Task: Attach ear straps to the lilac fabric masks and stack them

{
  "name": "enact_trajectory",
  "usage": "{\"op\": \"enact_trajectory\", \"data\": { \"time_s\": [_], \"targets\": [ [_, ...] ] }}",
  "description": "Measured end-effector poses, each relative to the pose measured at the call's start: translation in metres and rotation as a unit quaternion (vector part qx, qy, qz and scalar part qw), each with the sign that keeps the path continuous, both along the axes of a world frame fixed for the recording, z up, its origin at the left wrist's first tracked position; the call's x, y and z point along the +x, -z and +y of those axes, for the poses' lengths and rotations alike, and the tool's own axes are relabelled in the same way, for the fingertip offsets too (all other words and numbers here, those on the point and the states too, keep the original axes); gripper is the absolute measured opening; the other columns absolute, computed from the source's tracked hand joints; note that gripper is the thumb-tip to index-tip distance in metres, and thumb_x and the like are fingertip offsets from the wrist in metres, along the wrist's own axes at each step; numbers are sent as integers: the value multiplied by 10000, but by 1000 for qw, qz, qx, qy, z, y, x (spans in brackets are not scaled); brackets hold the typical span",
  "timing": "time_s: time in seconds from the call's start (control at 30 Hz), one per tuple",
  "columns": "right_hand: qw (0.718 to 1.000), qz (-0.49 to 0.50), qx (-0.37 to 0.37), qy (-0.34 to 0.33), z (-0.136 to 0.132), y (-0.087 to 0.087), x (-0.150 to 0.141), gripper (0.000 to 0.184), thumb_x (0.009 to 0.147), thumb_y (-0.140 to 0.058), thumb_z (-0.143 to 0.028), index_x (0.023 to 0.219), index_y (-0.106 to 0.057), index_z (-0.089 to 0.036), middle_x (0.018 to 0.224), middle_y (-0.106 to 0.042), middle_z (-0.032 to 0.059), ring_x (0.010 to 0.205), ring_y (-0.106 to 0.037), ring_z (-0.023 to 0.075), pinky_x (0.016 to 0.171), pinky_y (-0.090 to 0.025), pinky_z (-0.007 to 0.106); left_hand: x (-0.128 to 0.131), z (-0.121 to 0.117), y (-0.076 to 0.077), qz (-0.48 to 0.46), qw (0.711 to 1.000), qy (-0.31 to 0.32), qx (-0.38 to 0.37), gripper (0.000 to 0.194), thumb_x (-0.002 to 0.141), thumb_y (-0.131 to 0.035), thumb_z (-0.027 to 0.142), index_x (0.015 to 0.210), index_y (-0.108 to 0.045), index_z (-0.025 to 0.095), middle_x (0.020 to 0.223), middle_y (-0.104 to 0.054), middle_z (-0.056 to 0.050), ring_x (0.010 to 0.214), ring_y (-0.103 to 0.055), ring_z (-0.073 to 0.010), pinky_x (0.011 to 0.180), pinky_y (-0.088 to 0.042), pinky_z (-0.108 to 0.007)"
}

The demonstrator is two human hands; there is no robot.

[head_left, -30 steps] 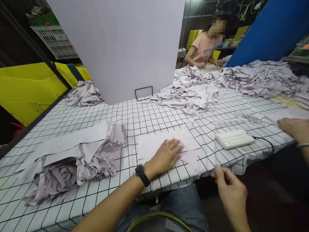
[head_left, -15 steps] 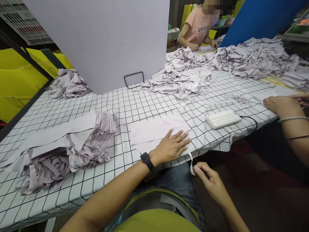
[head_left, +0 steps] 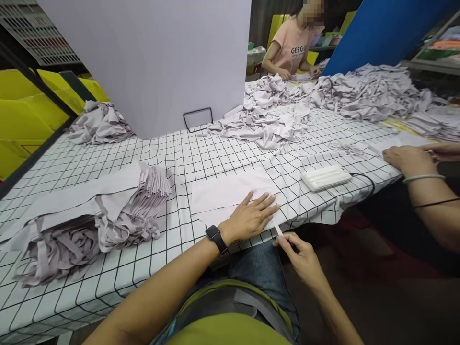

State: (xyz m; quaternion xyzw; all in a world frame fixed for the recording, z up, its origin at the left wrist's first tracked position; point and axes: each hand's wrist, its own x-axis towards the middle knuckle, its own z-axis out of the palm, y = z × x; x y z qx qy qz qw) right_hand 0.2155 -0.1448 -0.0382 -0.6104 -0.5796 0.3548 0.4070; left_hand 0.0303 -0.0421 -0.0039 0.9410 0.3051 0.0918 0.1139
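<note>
A pale pinkish fabric piece (head_left: 223,191) lies flat on the checked tablecloth (head_left: 179,163). My left hand (head_left: 249,218) is spread open on its near right part, fingers pressing it down. From beneath that hand a narrow fabric strap (head_left: 278,227) runs over the table's front edge. My right hand (head_left: 296,251) pinches this strap between thumb and fingers, just off the edge. To the left sits a stack of similar folded pieces (head_left: 86,191), with bundled straps (head_left: 64,249) spilling out at its near side.
A white device with a cord (head_left: 326,178) lies at the right. Fabric heaps (head_left: 370,93) spread along the far side. A tall pale panel (head_left: 154,62) stands on the table. A co-worker's hands (head_left: 409,158) are at the right edge; another person (head_left: 289,48) works behind.
My right hand has moved up and left along the strap, closer to the table edge, and the strap is now straighter. My left hand stays flat on the fabric. The view has shifted slightly.
</note>
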Motion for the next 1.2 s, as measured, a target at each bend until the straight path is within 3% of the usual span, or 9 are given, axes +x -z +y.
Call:
{"op": "enact_trajectory", "data": {
  "time_s": [0.2, 0.33, 0.43, 0.5, 0.63, 0.83, 0.93, 1.07, 1.2],
  "targets": [
    [997, -46, -47, -36, -63, -15, 21, 466, 957, -536, -575, 695, -738, -247, 735, -699, 60, 724, -687, 228, 704, -528, 299, 0, 0, -1, -4, 1000, -4, -3, 493, 1101, -242, 362, 1544, -411, 229, 1654, -310, -35, 1563, -218, -199, 1298, -86, -527],
    [994, -37, -102, -17, -95, -26, 31, 476, 930, -556, -596, 656, -725, -245, 738, -732, 64, 809, -737, 251, 777, -566, 278, 1, 1, -3, 8, 1000, -5, -15, 492, 1099, -243, 345, 1546, -409, 224, 1661, -286, -36, 1567, -208, -205, 1295, -43, -540],
    [992, -25, -118, 19, -108, -36, 35, 398, 903, -601, -595, 925, -793, -246, 719, -746, 37, 785, -743, 237, 805, -582, 279, 1, 1, -2, 12, 1000, -5, -17, 492, 1094, -265, 339, 1554, -395, 225, 1663, -283, -39, 1569, -201, -208, 1294, -35, -542],
    [992, -8, -119, 42, -114, -45, 37, 434, 892, -634, -581, 1134, -762, -244, 672, -735, 18, 683, -724, 212, 733, -595, 271, 0, 2, -1, 9, 1000, -5, -17, 490, 1092, -270, 344, 1553, -397, 235, 1660, -292, -44, 1567, -207, -212, 1291, -41, -549],
    [987, 57, -130, 79, -123, -61, 46, 344, 842, -723, -565, 883, -806, -234, 666, -758, 65, 652, -742, 228, 651, -617, 266, -1, 3, 0, -6, 1000, -3, -21, 480, 1092, -269, 345, 1540, -414, 254, 1656, -311, -54, 1564, -220, -214, 1287, -21, -556],
    [958, 251, -126, 58, -93, -73, 37, 373, 822, -784, -524, 1103, -827, -284, 1042, -808, 134, 977, -778, 318, 872, -637, 415, 0, -3, -7, -81, 995, -20, -61, 466, 1086, -308, 306, 1542, -389, 258, 1668, -296, -66, 1574, -189, -218, 1287, -43, -563],
    [970, 206, -117, 44, -60, -76, 23, 385, 820, -800, -499, 1126, -819, -265, 1058, -804, 133, 1008, -770, 320, 914, -623, 443, -7, -17, -12, -185, 979, -50, -68, 395, 1054, -390, 232, 1429, -516, 225, 1590, -451, -87, 1549, -278, -237, 1285, -137, -566],
    [984, 148, -98, 25, -22, -78, 7, 408, 838, -776, -516, 1121, -821, -225, 1040, -807, 133, 1031, -762, 331, 943, -610, 453, -20, -40, -19, -317, 938, -106, -91, 263, 971, -520, 135, 1191, -650, 199, 1239, -690, -108, 1231, -599, -246, 1063, -504, -451],
    [991, 120, -64, 18, 4, -76, -7, 395, 821, -776, -524, 1061, -841, -217, 933, -821, 116, 927, -788, 323, 862, -646, 417, -22, -56, -34, -378, 911, -102, -129, 171, 920, -595, 83, 1027, -660, 199, 994, -707, -59, 995, -632, -213, 886, -537, -362]
  ]
}}
